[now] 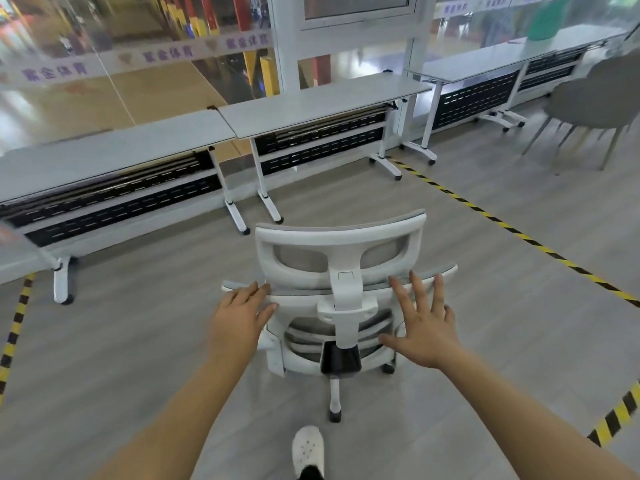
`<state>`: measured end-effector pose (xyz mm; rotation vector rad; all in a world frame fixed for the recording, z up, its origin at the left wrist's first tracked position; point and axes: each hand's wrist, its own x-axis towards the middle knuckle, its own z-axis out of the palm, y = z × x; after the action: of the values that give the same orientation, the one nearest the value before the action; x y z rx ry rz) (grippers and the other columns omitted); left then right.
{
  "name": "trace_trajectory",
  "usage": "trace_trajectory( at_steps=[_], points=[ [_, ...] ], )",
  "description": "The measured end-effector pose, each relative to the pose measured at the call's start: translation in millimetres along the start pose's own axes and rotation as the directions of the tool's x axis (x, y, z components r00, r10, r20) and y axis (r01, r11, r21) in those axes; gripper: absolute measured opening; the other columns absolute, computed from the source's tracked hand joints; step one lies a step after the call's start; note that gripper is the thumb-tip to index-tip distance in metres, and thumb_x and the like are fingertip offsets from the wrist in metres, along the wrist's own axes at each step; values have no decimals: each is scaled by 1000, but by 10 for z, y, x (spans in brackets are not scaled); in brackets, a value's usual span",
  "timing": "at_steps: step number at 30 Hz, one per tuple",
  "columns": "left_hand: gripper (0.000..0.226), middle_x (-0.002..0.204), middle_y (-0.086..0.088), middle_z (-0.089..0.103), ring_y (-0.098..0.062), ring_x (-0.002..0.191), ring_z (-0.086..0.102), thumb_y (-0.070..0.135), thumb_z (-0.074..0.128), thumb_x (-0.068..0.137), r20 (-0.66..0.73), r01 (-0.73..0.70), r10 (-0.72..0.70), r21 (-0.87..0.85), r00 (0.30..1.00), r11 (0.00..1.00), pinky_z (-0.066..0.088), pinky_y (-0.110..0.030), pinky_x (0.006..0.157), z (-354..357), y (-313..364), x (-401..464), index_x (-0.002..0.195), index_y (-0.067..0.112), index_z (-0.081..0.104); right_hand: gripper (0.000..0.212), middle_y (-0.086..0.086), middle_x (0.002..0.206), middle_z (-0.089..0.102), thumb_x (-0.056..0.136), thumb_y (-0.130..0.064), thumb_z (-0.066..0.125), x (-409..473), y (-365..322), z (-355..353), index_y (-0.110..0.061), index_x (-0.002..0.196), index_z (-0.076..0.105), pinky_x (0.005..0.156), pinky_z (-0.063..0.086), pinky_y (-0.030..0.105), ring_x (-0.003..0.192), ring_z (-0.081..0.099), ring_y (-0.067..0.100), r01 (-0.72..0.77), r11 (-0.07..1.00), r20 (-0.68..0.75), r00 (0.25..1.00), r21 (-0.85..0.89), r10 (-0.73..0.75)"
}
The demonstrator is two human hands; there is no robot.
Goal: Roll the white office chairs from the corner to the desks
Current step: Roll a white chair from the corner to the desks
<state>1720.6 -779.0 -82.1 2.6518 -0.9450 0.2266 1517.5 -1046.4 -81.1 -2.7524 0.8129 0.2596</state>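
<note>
A white office chair with grey mesh and a headrest stands on its casters in front of me, its back toward me. It faces a row of white desks along the glass wall. My left hand lies on the left end of the backrest's top edge, fingers straight. My right hand is spread, fingers straight, with the fingertips at the right end of that edge; whether they touch it is unclear. A gap of floor separates the chair from the nearest desk.
Yellow-black hazard tape runs across the grey floor on the right and at the far left. A grey chair stands at the far right. Desk legs with casters stick out toward the chair. My white shoe is below.
</note>
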Motion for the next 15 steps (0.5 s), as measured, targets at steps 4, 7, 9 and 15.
trace_trajectory(
  at_steps=[4, 7, 9, 15],
  points=[
    [52, 116, -4, 68, -27, 101, 59, 51, 39, 88, -16, -35, 34, -53, 999, 998, 51, -39, 83, 279, -13, 946, 118, 21, 68, 99, -10, 156, -35, 79, -81, 42, 824, 95, -262, -57, 133, -36, 116, 12, 62, 136, -44, 32, -44, 999, -21, 999, 12, 45],
    [52, 115, -2, 68, -27, 100, 55, 53, 38, 88, -9, -49, 48, -82, 999, 995, 49, -40, 87, 437, 23, 1676, 118, 22, 68, 90, -14, 159, -28, 78, -86, 36, 1458, 144, -564, -56, 144, -17, 116, 9, 63, 143, -34, 29, -122, 990, 6, 992, 65, 122],
    [52, 114, -2, 68, -26, 97, 53, 53, 39, 89, -8, -100, 99, -60, 995, 993, 48, -40, 86, 552, 34, 2158, 118, 21, 68, 89, -14, 162, -19, 75, -90, 30, 1893, 147, -780, -52, 148, -4, 116, 6, 64, 148, -23, 29, -182, 980, 11, 983, 85, 182],
    [41, 120, -4, 62, -26, 109, 40, 39, 60, 91, 37, -63, 72, -219, 997, 974, 42, -35, 91, 912, 218, 3489, 125, 17, 64, 101, -7, 165, -8, 67, -96, 25, 3149, 218, -1266, -42, 151, 11, 116, 3, 63, 150, -12, 32, -289, 947, -23, 955, 138, 294]
  ],
)
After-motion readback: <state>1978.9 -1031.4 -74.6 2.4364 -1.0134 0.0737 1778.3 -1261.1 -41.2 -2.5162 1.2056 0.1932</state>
